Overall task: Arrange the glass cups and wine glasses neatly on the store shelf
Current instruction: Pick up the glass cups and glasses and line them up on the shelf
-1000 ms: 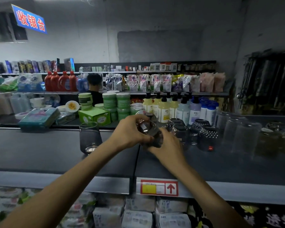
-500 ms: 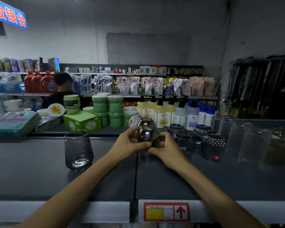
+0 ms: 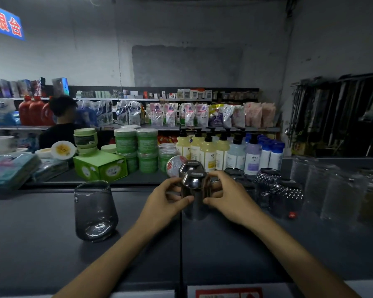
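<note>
- Smoky faceted glass cup (image 3: 194, 186) stands base uppermost at the middle of the dark grey store shelf (image 3: 224, 250), with a like cup just behind it.
- Left hand (image 3: 163, 203) and right hand (image 3: 228, 198) grasp it from either side, fingers curled round its walls.
- Rounded grey glass tumbler (image 3: 95, 211) stands upright, well apart to the left.
- Studded dark cups (image 3: 278, 190) and tall clear glasses (image 3: 332, 190) stand in rows to the right.
- Green lidded jars (image 3: 146, 147) and pump bottles (image 3: 207, 151) stand behind.

2 hands (image 3: 162, 202) (image 3: 230, 200), 1 tumbler (image 3: 94, 210), 1 green box (image 3: 100, 166).
</note>
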`<act>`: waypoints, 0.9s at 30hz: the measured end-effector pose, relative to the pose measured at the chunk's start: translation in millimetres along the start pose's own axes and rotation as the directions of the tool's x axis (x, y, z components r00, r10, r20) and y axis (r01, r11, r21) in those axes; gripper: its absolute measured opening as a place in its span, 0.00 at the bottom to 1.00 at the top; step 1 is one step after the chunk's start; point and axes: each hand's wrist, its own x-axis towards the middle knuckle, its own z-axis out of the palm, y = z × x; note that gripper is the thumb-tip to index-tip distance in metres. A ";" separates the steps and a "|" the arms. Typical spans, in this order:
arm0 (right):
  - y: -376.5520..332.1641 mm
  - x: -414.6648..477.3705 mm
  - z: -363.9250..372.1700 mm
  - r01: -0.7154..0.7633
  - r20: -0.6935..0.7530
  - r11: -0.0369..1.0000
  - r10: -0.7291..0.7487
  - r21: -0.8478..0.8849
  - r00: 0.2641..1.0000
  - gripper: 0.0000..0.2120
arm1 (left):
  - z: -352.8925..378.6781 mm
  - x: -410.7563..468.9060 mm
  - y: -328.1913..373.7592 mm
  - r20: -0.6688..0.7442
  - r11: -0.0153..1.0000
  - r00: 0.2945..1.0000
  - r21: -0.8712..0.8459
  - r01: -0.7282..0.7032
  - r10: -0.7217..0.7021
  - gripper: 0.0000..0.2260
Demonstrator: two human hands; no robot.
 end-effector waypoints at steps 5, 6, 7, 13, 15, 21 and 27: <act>1.6 3.0 -3.3 0.005 -0.022 0.990 -0.002 0.144 1.000 0.24 | -2.7 -0.1 -2.8 -0.045 0.997 0.997 0.030 -0.069 0.070 0.24; 1.1 3.3 -2.9 0.016 -0.052 0.989 -0.009 0.145 0.999 0.22 | -2.7 0.6 -3.6 -0.046 0.997 0.996 0.018 -0.071 0.072 0.25; 0.5 3.7 -2.1 0.029 -0.080 0.989 -0.018 0.143 0.997 0.20 | -2.5 0.7 -4.2 -0.043 0.997 0.996 0.005 -0.073 0.073 0.25; 4.1 7.7 -0.5 0.072 -0.092 0.984 -0.057 0.161 0.994 0.19 | -0.4 -1.6 -8.8 -0.058 0.994 0.994 -0.038 -0.098 0.096 0.23; 5.6 7.4 -0.9 0.081 -0.071 0.981 -0.070 0.175 0.995 0.18 | -1.5 -2.2 -9.8 -0.071 0.994 0.993 -0.051 -0.100 0.096 0.22; 5.6 7.6 -1.0 0.092 -0.066 0.975 -0.080 0.201 0.995 0.22 | 0.0 -0.2 -11.0 -0.090 0.994 0.991 -0.041 -0.105 0.101 0.22; 8.0 6.7 -6.0 0.100 -0.079 0.964 -0.083 0.248 0.993 0.22 | -2.1 0.8 -13.5 -0.080 0.989 0.993 -0.111 -0.096 0.087 0.22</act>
